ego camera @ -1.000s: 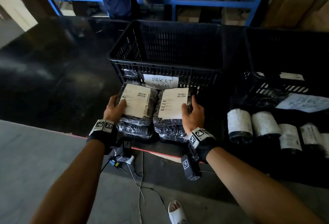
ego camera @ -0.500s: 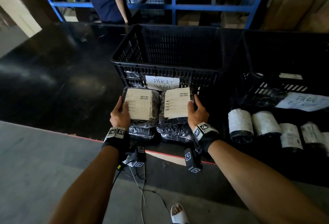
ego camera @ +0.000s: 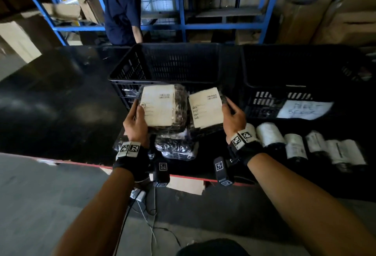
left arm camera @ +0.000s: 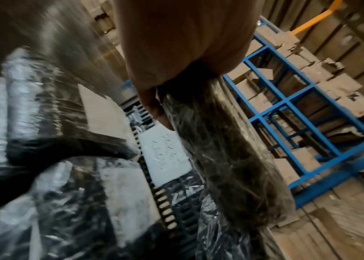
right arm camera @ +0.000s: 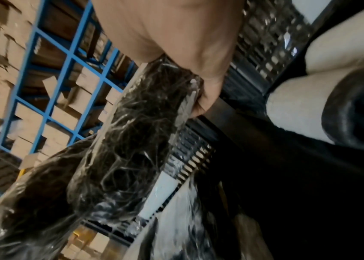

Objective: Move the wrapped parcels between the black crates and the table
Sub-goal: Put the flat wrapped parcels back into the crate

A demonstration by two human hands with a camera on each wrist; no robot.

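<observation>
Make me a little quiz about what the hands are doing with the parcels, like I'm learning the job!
1. True or false: the left hand and the right hand each hold one flat parcel.
2. What sits on the table right of the right hand?
A. A row of rolled parcels
B. A stack of plates
3. Fill in: the held parcels hang just in front of the left black ____.

Key: 1 true; 2 A; 3 crate.

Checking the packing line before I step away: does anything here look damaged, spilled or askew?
Nothing stands out. Left hand and right hand each hold an intact wrapped parcel before the black crate.
</observation>
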